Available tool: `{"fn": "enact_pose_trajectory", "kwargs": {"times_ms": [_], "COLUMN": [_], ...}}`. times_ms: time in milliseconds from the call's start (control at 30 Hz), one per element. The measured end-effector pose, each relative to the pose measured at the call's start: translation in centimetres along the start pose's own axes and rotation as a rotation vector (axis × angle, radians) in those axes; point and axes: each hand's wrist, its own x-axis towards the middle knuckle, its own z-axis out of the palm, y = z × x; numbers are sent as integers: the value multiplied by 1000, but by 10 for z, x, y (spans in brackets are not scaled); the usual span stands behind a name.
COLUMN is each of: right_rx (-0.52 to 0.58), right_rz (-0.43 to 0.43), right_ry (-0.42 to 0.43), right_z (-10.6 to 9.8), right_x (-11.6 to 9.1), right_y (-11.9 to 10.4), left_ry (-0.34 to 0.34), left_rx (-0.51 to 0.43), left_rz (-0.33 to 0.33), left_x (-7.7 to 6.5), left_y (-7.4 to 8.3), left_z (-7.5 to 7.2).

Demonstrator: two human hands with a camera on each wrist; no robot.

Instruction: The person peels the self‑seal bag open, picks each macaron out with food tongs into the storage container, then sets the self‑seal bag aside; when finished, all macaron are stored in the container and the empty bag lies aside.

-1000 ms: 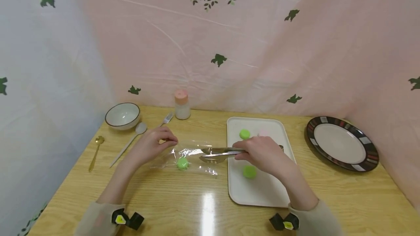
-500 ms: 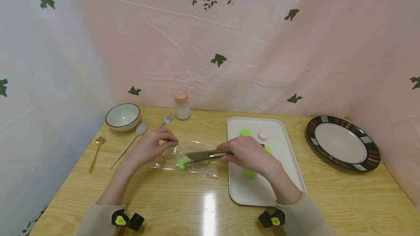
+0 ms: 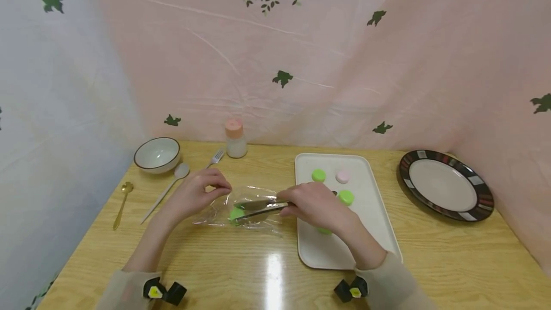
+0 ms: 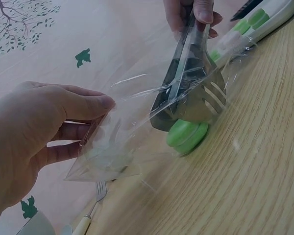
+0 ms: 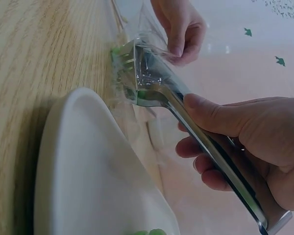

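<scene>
My left hand point(image 3: 199, 190) pinches the edge of a clear plastic bag point(image 4: 112, 152) between thumb and fingers. The bag lies stretched over the table, and one green macaron point(image 4: 187, 136) is inside it. My right hand point(image 3: 316, 204) grips metal tongs point(image 5: 206, 142), whose slotted heads reach into the bag from the right. In the head view the tong tips stand apart at the macaron; I cannot tell whether they squeeze it. Right of the bag, a white tray point(image 3: 320, 252) bears green macarons point(image 3: 346, 198) and a pink macaron point(image 3: 342, 176). My right hand partly hides one green macaron.
Left of the hands are a bowl point(image 3: 157, 155), a long-handled spoon point(image 3: 181, 171), a gold spoon point(image 3: 126, 187) and a fork point(image 3: 217, 156). A pink-capped jar point(image 3: 236, 138) stands at the back. A dark-rimmed plate point(image 3: 443, 185) sits at right.
My right hand has moved left, carrying the tongs deeper into the bag to the green macaron. The pink macaron on the tray has come into fuller view. My left hand keeps its hold.
</scene>
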Motion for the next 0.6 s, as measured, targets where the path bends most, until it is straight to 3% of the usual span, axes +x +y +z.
{"fn": "enact_pose_trajectory", "kwargs": {"times_ms": [600], "right_rx": [-1], "right_rz": [6], "right_ry": [-4], "right_z": [2], "right_x": [1], "right_y": [-2], "left_ry": [-3], "left_rx": [5], "left_rz": [-7], "left_x": [-1], "left_y": [0], "left_z": [0]}}
